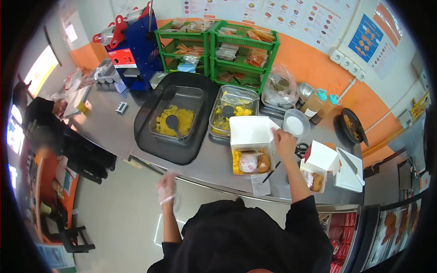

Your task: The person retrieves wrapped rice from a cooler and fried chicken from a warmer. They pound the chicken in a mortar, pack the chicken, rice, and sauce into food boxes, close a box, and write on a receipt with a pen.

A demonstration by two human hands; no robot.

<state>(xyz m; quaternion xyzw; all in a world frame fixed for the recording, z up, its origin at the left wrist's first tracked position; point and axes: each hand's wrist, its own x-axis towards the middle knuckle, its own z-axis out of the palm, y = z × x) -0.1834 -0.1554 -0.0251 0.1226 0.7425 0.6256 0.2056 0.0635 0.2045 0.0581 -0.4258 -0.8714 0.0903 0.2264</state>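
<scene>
My right hand (285, 142) is at the right edge of the raised lid of a white food box (251, 131), its fingers bent; whether they grip the flap is unclear. In that box lie yellow food, a round wrapped item (248, 162) and a brown fried piece (263, 162). My left hand (167, 187), in a clear plastic glove, hangs in front of the counter edge, touching nothing; its fingers are blurred. A receipt (260, 185) and a black pen (271, 172) lie by the box. A second open box (319, 166) stands to the right with similar food.
Two trays of yellow food (177, 120) (234, 109) stand behind, with dark scoops. Green racks (212, 50), sauce bottles (315, 103), a round container (296, 123), a black pan (350, 126) and a knife on a white board (349, 170) surround the boxes. Another person (59, 132) is at left.
</scene>
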